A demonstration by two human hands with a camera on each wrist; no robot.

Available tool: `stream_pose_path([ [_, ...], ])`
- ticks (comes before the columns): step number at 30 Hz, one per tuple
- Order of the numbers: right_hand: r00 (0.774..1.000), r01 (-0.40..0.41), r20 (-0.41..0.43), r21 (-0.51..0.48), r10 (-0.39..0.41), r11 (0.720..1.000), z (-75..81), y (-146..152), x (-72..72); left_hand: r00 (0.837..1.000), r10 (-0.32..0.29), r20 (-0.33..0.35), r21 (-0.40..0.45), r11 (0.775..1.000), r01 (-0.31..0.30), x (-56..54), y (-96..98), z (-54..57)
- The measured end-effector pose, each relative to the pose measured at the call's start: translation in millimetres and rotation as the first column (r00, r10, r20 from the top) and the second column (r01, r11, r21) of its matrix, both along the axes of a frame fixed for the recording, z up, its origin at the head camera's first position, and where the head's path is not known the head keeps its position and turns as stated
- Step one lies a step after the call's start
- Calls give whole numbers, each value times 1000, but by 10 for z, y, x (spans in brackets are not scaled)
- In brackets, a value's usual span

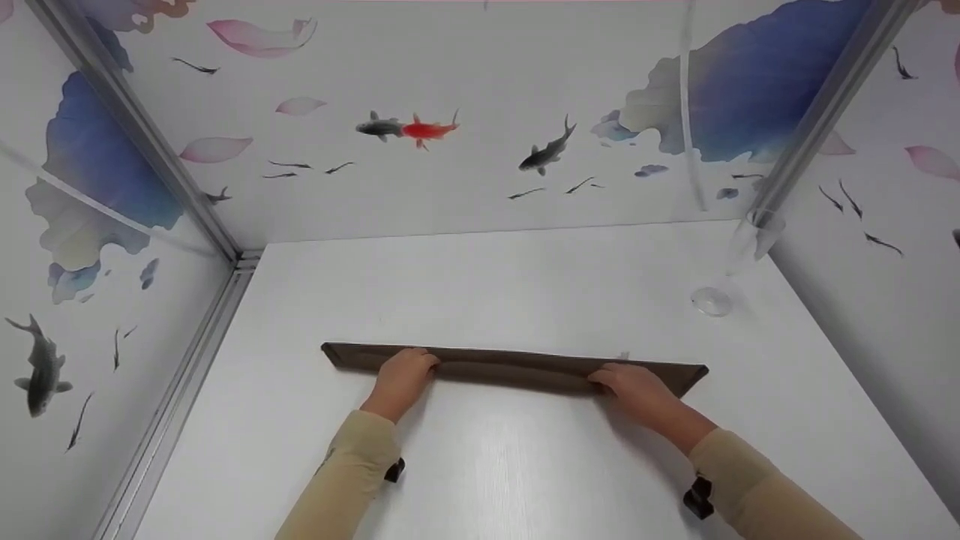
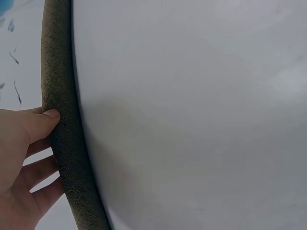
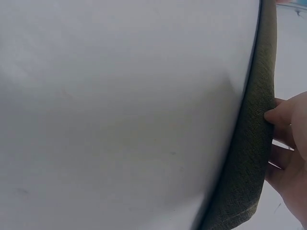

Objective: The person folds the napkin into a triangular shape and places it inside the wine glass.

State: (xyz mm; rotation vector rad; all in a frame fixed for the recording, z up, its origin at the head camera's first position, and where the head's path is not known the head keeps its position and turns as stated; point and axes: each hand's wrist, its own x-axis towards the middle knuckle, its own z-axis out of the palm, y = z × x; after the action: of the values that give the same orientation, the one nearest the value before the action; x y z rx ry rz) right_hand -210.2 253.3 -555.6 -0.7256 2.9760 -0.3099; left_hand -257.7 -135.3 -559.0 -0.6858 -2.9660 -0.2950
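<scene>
A long, narrow brown placemat (image 1: 517, 371) with a woven texture lies across the table, its long edge raised and curled toward the person. My left hand (image 1: 405, 379) grips that edge left of the middle. In the left wrist view, the left thumb presses on the near face of the placemat (image 2: 64, 120), with the other fingers behind. Toward the other end, my right hand (image 1: 637, 390) pinches the same edge. The right wrist view shows its thumb on the placemat (image 3: 252, 129) and the fingers partly hidden behind.
A clear stemmed glass (image 1: 754, 238) stands at the back right, with its round foot (image 1: 711, 302) on the white table (image 1: 480, 285). Printed panels with fish and petals enclose the table at the back (image 1: 465, 60) and both sides. Metal rails (image 1: 187, 390) run along the left edge.
</scene>
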Motion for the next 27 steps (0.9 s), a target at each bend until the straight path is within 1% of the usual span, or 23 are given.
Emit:
stream_pose_path([
  [4,998,62,20,-66,-60,996,-13,-2,-30,1000,-1,19,-14,1000,1,-28,-2,12],
  [7,998,57,-11,-107,-59,993,-43,9,-55,1000,-3,10,-14,1000,3,-49,-9,11],
  [11,994,29,-99,-132,-43,991,-74,17,-95,999,-13,-36,14,1000,13,-65,-13,-3],
  [13,986,14,-163,-124,-34,992,-77,12,-117,998,-20,-67,32,999,22,-68,-10,-7],
  [15,977,14,-211,-117,-38,993,-73,-2,-132,996,-15,-87,43,999,18,-75,-3,-8],
  [18,961,12,-274,-99,-39,995,-80,-22,-145,996,8,-90,52,999,-4,-91,15,-2],
  [20,959,25,-279,-91,-50,995,-92,-31,-145,996,22,-81,34,999,-19,-102,26,5],
  [22,960,25,-276,-74,-44,997,-107,-32,-144,996,26,-86,7,1000,-26,-106,31,9],
  [27,978,-1,-208,-2,0,1000,-108,-17,-119,993,15,-113,-45,999,-20,-98,7,-8],
])
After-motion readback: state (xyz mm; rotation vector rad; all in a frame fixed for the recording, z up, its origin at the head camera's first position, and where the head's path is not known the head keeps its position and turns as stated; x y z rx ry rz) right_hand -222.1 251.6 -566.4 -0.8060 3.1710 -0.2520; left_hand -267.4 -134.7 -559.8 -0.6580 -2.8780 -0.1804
